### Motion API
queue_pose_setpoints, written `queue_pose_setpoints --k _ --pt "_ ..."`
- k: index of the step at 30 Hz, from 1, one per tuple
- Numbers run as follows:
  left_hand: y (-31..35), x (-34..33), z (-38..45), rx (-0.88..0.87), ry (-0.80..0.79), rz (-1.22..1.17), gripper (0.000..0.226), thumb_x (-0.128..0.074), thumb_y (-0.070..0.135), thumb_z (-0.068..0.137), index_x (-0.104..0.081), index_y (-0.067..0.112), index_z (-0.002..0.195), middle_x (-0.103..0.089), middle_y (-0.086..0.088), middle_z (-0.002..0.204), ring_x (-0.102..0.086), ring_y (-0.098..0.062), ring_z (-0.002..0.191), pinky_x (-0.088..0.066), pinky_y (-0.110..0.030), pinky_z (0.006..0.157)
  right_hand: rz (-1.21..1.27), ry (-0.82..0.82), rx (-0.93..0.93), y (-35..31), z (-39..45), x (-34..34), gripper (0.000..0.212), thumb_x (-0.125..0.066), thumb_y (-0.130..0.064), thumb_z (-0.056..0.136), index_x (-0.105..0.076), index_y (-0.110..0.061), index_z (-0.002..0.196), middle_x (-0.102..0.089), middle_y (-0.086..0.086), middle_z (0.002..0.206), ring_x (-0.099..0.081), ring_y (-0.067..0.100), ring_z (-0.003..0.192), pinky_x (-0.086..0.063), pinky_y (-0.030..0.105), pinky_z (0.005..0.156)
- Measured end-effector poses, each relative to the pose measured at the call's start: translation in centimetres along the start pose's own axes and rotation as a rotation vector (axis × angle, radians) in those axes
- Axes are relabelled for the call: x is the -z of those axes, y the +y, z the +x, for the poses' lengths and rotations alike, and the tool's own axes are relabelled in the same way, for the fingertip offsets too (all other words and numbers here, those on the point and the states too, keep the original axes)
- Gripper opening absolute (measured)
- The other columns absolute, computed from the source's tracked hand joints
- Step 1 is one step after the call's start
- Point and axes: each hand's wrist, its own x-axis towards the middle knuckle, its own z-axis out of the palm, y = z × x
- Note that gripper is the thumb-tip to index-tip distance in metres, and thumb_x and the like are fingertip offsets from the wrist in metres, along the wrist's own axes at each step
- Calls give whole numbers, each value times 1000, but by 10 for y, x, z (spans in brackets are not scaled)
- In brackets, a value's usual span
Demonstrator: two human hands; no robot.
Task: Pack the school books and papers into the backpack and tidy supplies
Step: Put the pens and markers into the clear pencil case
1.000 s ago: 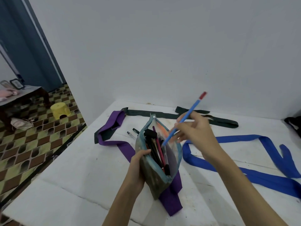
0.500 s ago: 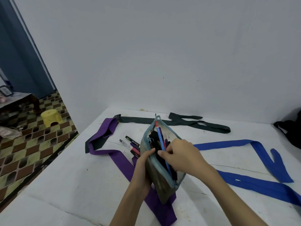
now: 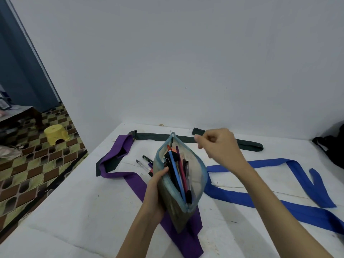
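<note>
three pens [image 3: 146,164] beside one pouch [image 3: 181,181]

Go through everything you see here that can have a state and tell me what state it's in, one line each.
Pencil case: unzipped, mouth wide open, held upright.
Blue pencil: inside the case, red end up.
Loose pens: lying on the table, left of the case.
Left hand: gripping the case's left side.
Right hand: above the case, fingers curled, holding nothing.
Purple strap: lying flat, passing under the case.
Blue strap: lying loose on the table.
</note>
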Motion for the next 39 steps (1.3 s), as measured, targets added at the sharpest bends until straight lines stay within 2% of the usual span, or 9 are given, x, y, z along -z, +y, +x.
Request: queue_pose_setpoints --k 3,8,11,13,18,24,29,32,39 --pt "8 18 3 -14 50 -14 48 -61 33 74 -66 9 115 -71 -16 102 -65 -31 91 -51 -39 77 -20 -2 -87 22 21 -12 30 -59 -25 88 -66 -1 71 -54 -9 46 -50 15 55 -51 37 65" --pt "25 42 6 -78 86 -32 39 -59 32 79 -66 10 110 -73 -12 87 -68 -25 74 -52 -35 67 -390 -311 -250 69 43 -60 25 -56 -31 87 -53 -10 73 -58 1 70 -59 22 68 -48 29 63" --pt "31 51 7 -86 89 -32 38 -62 27 71 -66 8 103 -71 -9 75 -66 -22 63 -53 -30 55 -630 -357 -261 84 47 -83 27 -52 -35 91 -52 -10 99 -57 6 97 -57 27 93 -39 28 67" --pt "33 54 8 -70 93 -19 43 -66 24 63 -64 8 103 -69 -10 74 -64 -23 66 -52 -30 55 -620 -375 -299 90 51 -94 26 -51 -30 92 -51 -8 106 -58 8 105 -53 25 88 -39 29 69" --pt "33 53 13 -71 84 -35 39 -57 16 68 -64 7 105 -71 -12 79 -65 -26 72 -52 -34 63 -485 -400 -362 99 63 -102 23 -57 -19 83 -41 -13 67 -47 2 69 -44 16 58 -35 25 50" --pt "28 45 18 -46 77 -11 43 -61 18 64 -64 7 105 -71 -13 79 -65 -27 75 -52 -33 63 -486 -448 -318 100 61 -98 21 -66 -24 81 -57 -8 90 -59 6 84 -56 21 74 -45 29 61" --pt "20 37 24 -21 79 -6 56 -64 20 53 -64 6 107 -70 -15 83 -63 -30 80 -52 -34 66 176 -19 -404 71 63 -52 14 -61 -10 86 -54 -2 95 -64 14 81 -57 17 51 -46 29 54" --pt "14 27 29 -6 61 -15 56 -63 20 52 -64 6 106 -69 -14 81 -63 -28 77 -51 -30 59 521 186 -252 34 57 -19 35 -55 1 86 -40 -13 115 -59 10 70 -56 15 48 -48 23 50" --pt "3 3 35 -9 7 18 58 -62 20 54 -64 3 110 -67 -17 90 -62 -31 84 -52 -38 74 158 -279 30 0 18 -17 76 -58 0 81 -23 -36 137 -54 4 59 -55 13 43 -47 22 48"
